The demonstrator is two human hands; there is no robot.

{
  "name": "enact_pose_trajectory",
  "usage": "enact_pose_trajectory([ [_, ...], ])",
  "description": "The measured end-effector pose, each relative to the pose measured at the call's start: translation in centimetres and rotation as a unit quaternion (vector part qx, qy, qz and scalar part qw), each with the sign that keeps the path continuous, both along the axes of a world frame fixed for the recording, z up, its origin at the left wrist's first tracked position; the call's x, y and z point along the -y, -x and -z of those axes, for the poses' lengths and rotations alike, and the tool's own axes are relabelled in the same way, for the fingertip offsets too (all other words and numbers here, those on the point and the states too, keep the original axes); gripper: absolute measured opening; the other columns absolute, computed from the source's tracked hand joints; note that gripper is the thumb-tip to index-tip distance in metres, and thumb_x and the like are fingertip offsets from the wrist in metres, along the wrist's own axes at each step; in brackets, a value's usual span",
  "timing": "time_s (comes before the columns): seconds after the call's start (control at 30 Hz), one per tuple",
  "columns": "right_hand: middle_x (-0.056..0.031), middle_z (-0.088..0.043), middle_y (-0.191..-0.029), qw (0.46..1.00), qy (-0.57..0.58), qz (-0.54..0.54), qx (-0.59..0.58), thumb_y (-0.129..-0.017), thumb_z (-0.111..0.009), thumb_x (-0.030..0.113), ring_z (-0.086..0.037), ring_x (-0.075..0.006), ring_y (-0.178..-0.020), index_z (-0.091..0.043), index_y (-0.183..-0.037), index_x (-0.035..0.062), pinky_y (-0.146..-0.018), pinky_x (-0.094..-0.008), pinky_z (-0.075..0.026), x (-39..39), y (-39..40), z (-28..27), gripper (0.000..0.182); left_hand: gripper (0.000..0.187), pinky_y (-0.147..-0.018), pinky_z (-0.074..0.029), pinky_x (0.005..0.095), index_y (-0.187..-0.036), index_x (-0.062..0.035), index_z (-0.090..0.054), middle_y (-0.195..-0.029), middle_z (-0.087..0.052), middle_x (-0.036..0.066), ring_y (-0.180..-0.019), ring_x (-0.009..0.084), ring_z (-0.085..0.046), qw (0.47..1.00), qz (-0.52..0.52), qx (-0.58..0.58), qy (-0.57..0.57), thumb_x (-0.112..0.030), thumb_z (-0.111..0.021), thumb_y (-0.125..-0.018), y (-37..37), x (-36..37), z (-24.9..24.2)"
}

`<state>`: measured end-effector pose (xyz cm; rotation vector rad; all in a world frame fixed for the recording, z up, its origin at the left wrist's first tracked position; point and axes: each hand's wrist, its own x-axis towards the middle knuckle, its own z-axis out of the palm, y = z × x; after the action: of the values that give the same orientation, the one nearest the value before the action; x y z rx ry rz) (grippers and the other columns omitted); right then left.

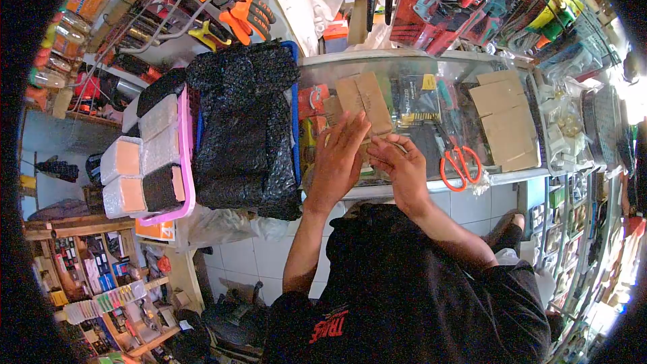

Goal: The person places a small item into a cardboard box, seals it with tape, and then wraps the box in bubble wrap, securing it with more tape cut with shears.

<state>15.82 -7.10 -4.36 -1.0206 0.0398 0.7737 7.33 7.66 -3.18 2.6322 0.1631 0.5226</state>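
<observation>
A small brown piece of folded cardboard [366, 100] lies on the glass counter before me. My left hand [339, 162] rests along its left side, fingers stretched out and thumb apart. At the lower edge of the cardboard, my right hand [402, 167] has its fingers curled in a pinch on it; the fingertips partly hide the spot they grip. Orange-handled scissors [461, 167] lie to the right of my right hand, handles toward me. Farther right is a flat, creased cardboard sheet [504, 121].
On the left, a pink basket [187, 162] holds several wrapped blocks, beside a blue crate [295, 114] with black bubble wrap [242, 141] over it. Packaged tools [448, 0] hang above the counter's far side. Packed shelves [573, 229] stand at right. Under the glass lie packaged goods.
</observation>
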Motion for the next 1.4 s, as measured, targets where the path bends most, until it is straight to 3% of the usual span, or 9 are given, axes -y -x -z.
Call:
enact_pose_trajectory([
  [0.37,-0.0189,-0.069,-0.128,1.0,-0.013,0.001,0.009,-0.104,-0.061,0.011,-0.071,-0.0281,-0.111,-0.05,-0.124,0.0029,-0.093,-0.0388,-0.058,0.0,0.0,0.2,0.023,0.059,-0.122,-0.03,0.0542,-0.146,-0.0118,-0.055,-0.16,-0.046,0.01,-0.151,0.0349,-0.038,1.0,0.005,-0.008,-0.028,-0.006,-0.067,-0.089,-0.1,0.0,0.4],
  [0.47,-0.0188,-0.069,-0.128,1.0,-0.024,0.006,0.006,-0.105,-0.061,0.011,-0.071,-0.0286,-0.111,-0.05,-0.124,0.0028,-0.093,-0.0391,-0.058,0.0,0.0,0.5,0.024,0.061,-0.114,-0.035,0.0557,-0.146,-0.0121,-0.056,-0.16,-0.046,0.008,-0.15,0.0325,-0.037,0.999,0.005,0.003,-0.05,-0.008,-0.071,-0.087,-0.2,-0.2,1.1],
  [0.73,-0.0171,-0.07,-0.123,1.0,-0.001,0.002,0.012,-0.105,-0.062,0.012,-0.072,-0.0264,-0.108,-0.051,-0.124,0.0027,-0.091,-0.0371,-0.059,0.0,0.4,0.4,0.025,0.056,-0.111,-0.038,0.054,-0.143,-0.0129,-0.059,-0.159,-0.047,0.007,-0.149,0.0327,-0.039,0.998,-0.001,-0.003,-0.058,-0.013,-0.071,-0.089,-0.2,0.0,0.9],
  [0.93,-0.0129,-0.073,-0.113,0.999,0.007,0.038,0.022,-0.101,-0.069,0.013,-0.073,-0.0221,-0.098,-0.053,-0.119,0.0029,-0.083,-0.0339,-0.06,-0.8,0.5,1.1,0.026,0.053,-0.109,-0.04,0.0526,-0.142,-0.0134,-0.061,-0.159,-0.047,0.006,-0.147,0.0325,-0.041,0.998,-0.001,0.004,-0.065,-0.016,-0.071,-0.09,-0.3,0.0,1.1],
  [1.13,-0.0141,-0.073,-0.105,0.996,0.023,0.078,0.028,-0.098,-0.073,0.007,-0.074,-0.0199,-0.09,-0.051,-0.111,0.0046,-0.077,-0.0304,-0.06,-2.0,0.4,2.7,0.025,0.051,-0.109,-0.039,0.0534,-0.141,-0.0132,-0.062,-0.159,-0.047,0.006,-0.147,0.0321,-0.041,0.999,0.0,0.008,-0.054,-0.016,-0.072,-0.09,-0.2,0.1,1.1],
  [1.4,-0.0081,-0.07,-0.096,0.981,-0.07,0.139,0.118,-0.095,-0.073,-0.002,-0.069,-0.0147,-0.088,-0.048,-0.095,0.0081,-0.078,-0.0312,-0.059,-3.0,0.6,5.3,0.027,0.058,-0.111,-0.038,0.0548,-0.142,-0.0126,-0.06,-0.16,-0.046,0.006,-0.149,0.0327,-0.038,0.999,0.001,0.002,-0.033,-0.007,-0.072,-0.085,-0.2,0.2,0.9],
])
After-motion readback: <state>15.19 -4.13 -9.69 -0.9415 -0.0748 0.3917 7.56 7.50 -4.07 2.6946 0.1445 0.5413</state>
